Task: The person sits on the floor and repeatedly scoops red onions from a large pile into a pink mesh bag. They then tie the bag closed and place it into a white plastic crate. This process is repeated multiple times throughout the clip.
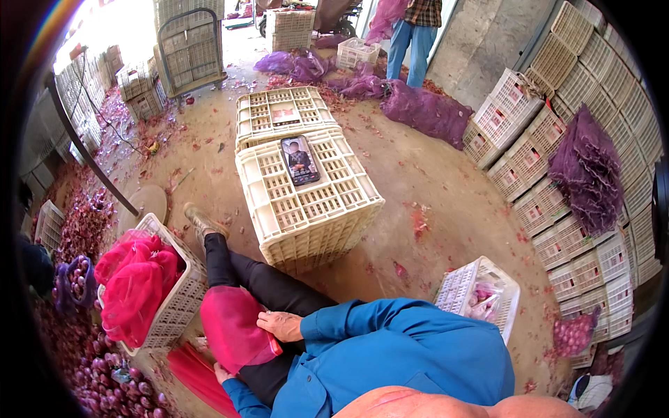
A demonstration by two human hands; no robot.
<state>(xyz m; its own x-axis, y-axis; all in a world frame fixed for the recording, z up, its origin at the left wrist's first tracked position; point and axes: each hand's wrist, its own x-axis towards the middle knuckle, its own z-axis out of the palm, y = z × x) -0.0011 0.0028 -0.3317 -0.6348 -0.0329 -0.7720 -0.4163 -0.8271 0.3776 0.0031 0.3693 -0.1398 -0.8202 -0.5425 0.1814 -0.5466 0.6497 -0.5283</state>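
Note:
A pink mesh bag (235, 326) drapes over my bent knee. On its edge and my black trousers rests my right hand (282, 326), fingers loosely bent; whether they grip the mesh cannot be told. My left hand (223, 374) touches the lower side of the bag, its fingers partly hidden, beside a length of red mesh (196, 373) hanging by my leg. Beyond my knee, a white plastic crate (180, 308) holds a heap of pink mesh bags (138, 285). Ahead, a smartphone (300, 161) with a lit screen lies on an upturned cream crate (319, 209).
Red onions (112, 379) are piled at lower left. Another white crate (470, 290) with bagged contents stands right. Stacked crates (569, 209) line the right wall, a purple mesh bundle (588, 172) on them. A person (418, 36) stands by filled purple sacks (426, 115) at the back.

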